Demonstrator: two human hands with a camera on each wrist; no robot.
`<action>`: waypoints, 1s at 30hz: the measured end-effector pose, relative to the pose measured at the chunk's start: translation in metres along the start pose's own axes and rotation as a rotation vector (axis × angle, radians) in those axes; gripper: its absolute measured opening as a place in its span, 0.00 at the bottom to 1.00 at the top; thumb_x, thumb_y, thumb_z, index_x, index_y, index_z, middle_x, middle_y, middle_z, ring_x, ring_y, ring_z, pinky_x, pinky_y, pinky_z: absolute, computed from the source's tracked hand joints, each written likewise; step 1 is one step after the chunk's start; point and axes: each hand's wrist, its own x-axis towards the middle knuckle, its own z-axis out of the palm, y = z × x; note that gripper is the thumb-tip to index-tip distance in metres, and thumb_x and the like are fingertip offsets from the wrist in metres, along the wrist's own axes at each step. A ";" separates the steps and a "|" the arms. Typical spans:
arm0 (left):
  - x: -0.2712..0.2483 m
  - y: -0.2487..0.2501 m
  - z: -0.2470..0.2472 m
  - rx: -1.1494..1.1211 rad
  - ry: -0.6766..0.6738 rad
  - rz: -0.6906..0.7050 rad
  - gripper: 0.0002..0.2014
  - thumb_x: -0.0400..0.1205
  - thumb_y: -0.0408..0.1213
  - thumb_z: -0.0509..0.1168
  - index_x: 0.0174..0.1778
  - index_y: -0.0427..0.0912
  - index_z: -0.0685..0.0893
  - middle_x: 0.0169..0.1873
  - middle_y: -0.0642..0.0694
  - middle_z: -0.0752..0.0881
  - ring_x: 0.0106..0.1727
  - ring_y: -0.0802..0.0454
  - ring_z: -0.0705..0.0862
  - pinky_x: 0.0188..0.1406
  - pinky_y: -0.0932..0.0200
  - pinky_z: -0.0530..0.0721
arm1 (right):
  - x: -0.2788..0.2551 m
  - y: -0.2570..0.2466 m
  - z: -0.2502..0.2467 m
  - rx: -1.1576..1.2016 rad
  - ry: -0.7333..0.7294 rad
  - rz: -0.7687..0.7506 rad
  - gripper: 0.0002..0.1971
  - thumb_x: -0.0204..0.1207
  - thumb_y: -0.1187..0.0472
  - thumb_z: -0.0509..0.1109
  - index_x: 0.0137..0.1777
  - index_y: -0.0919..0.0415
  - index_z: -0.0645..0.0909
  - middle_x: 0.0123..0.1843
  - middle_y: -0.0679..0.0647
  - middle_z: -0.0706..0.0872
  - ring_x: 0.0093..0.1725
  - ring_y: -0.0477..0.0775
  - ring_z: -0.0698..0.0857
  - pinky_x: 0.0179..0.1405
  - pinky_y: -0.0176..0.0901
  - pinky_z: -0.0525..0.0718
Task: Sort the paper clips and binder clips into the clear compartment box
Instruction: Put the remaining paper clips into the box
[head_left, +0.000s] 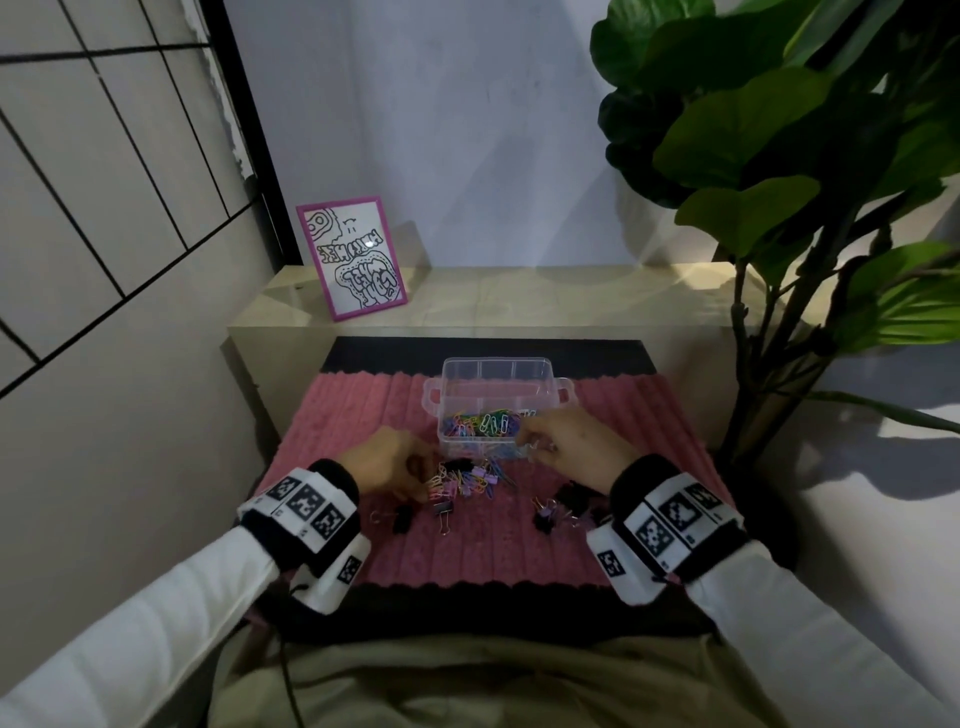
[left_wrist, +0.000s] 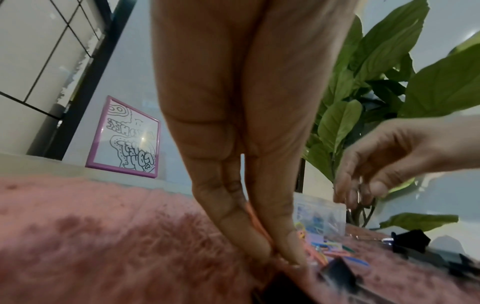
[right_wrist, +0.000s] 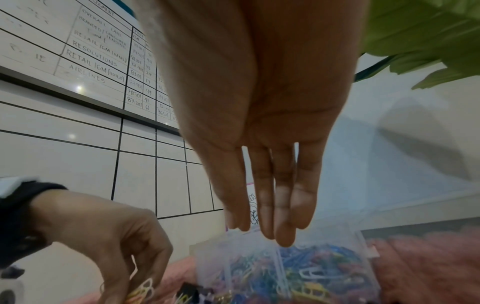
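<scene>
The clear compartment box stands on the pink mat, and its front compartments hold coloured paper clips. Just in front of it lies a mixed pile of paper clips and small binder clips. My left hand is down at the pile's left edge, fingertips pinched on a few paper clips. My right hand hovers over the box's front right part with its fingers straight and nothing seen in them. Black binder clips lie loose near my right wrist, with another at left.
The pink ribbed mat covers a dark tabletop. Behind it a beige ledge carries a pink-framed drawing. A large leafy plant overhangs the right side. A tiled wall closes the left.
</scene>
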 end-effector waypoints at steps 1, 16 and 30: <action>-0.003 -0.001 -0.002 0.005 0.000 -0.004 0.11 0.69 0.36 0.76 0.45 0.39 0.85 0.31 0.55 0.82 0.30 0.61 0.79 0.25 0.76 0.73 | -0.001 -0.001 0.002 0.012 -0.011 0.000 0.10 0.77 0.66 0.65 0.57 0.62 0.81 0.55 0.59 0.86 0.53 0.55 0.84 0.53 0.48 0.82; -0.016 0.002 -0.019 0.094 -0.018 -0.014 0.09 0.73 0.38 0.72 0.49 0.42 0.86 0.39 0.54 0.83 0.35 0.65 0.77 0.32 0.75 0.70 | 0.029 -0.053 0.049 -0.230 -0.142 0.001 0.11 0.76 0.68 0.65 0.57 0.70 0.80 0.56 0.66 0.83 0.56 0.65 0.83 0.48 0.52 0.80; 0.006 0.028 -0.036 -0.015 0.110 0.061 0.09 0.73 0.34 0.72 0.47 0.38 0.87 0.38 0.50 0.84 0.34 0.61 0.79 0.30 0.83 0.73 | 0.011 -0.032 0.046 -0.091 -0.229 0.108 0.23 0.72 0.57 0.73 0.63 0.65 0.72 0.65 0.63 0.78 0.64 0.63 0.78 0.59 0.52 0.78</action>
